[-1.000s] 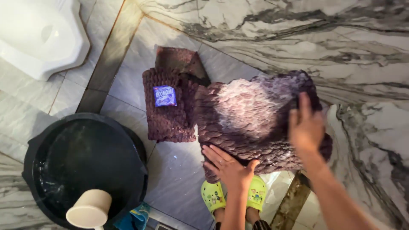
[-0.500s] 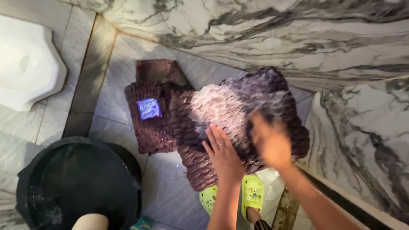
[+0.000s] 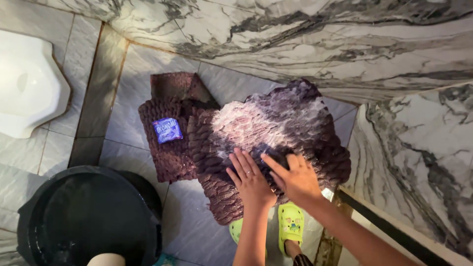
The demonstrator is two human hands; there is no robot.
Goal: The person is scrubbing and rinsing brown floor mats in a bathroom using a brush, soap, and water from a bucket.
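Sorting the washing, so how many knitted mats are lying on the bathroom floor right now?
2. The soapy mat lies in the middle under both hands; the smaller mat lies to its left, partly tucked beneath it, with a small packet on top. More may be hidden underneath.

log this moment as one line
left hand: flat on soapy mat | right hand: on mat, dark thing under fingers | sachet: on second mat | tub: lower left
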